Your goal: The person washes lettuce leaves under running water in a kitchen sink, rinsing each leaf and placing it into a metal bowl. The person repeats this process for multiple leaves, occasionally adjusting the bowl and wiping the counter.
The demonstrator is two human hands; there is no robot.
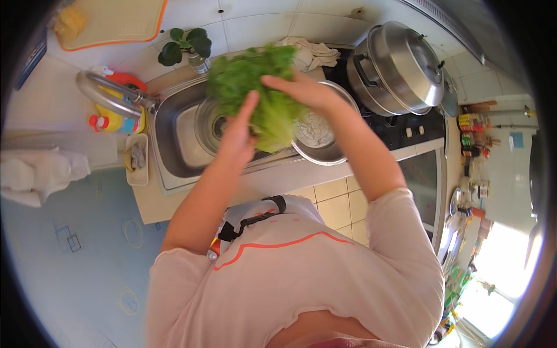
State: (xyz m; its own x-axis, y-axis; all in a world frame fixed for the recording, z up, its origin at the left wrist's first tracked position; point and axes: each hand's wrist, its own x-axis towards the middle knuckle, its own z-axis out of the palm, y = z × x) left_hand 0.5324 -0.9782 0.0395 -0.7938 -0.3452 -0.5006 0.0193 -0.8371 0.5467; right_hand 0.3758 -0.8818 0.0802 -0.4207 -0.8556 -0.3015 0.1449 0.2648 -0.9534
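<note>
A leafy head of green lettuce (pixel 265 87) is held up between my two hands, above the right part of the stainless steel sink (pixel 182 143). My left hand (pixel 239 132) grips its lower left side, thumb pointing up along the leaves. On the upper right side, my right hand (pixel 300 89) presses with its fingers partly behind the leaves. Both hands and the lettuce are a little blurred. Under my right forearm stands a round metal basin (pixel 324 158), with what looks like clear water in it. Part of the sink and basin is hidden by the lettuce and arms.
A curved faucet (pixel 109 93) rises at the sink's left, beside yellow bottles (pixel 111 115) and a small white tray (pixel 137 174). A plant in a glass jar (pixel 198 63) stands behind the sink. On the stove at right sits a large lidded steel pot (pixel 391 69), with a crumpled cloth (pixel 317 54) nearby.
</note>
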